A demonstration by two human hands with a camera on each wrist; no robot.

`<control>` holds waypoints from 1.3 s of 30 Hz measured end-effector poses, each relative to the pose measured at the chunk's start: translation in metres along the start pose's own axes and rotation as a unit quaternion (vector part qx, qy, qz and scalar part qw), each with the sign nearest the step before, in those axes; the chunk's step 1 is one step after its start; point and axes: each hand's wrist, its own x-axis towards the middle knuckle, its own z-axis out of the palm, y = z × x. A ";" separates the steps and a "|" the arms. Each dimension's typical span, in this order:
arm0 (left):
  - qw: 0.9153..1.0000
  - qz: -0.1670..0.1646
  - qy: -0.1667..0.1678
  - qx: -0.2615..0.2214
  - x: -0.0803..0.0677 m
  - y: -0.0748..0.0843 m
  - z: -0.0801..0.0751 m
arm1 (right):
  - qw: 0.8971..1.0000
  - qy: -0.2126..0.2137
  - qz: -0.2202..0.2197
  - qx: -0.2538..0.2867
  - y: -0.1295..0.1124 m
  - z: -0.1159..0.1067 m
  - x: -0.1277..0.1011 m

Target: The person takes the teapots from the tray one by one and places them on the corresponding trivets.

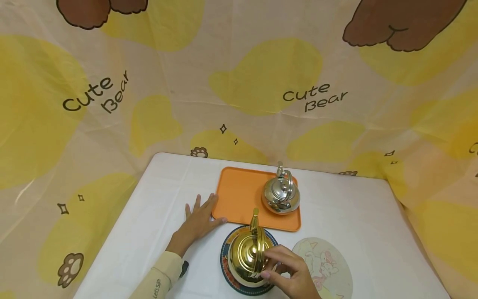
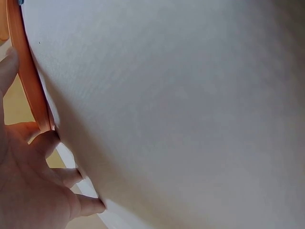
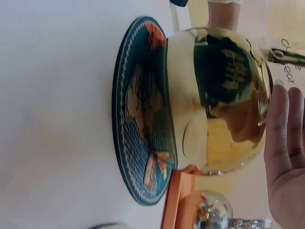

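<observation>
A gold kettle stands on a round blue patterned coaster near the table's front edge. My right hand reaches over its top, and thumb and fingers pinch the upright handle. A silver kettle sits on the right half of an orange tray just behind. My left hand lies flat on the white table, fingers spread, fingertips touching the tray's left rim.
A round pale coaster with a pink cartoon print lies right of the gold kettle. A yellow and cream "Cute Bear" cloth hangs behind and beside the table. The tray's left half holds nothing.
</observation>
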 end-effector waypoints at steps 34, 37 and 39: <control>1.000 0.002 -0.002 0.004 0.000 -0.002 -0.001 | 0.989 0.080 0.106 -0.070 0.009 -0.058 0.039; 1.000 0.001 -0.005 0.005 0.000 -0.001 -0.001 | 0.988 0.082 0.107 -0.077 0.014 -0.065 0.042; 1.000 0.004 -0.005 0.003 0.001 0.000 -0.002 | 0.986 0.089 0.109 -0.084 0.018 -0.070 0.044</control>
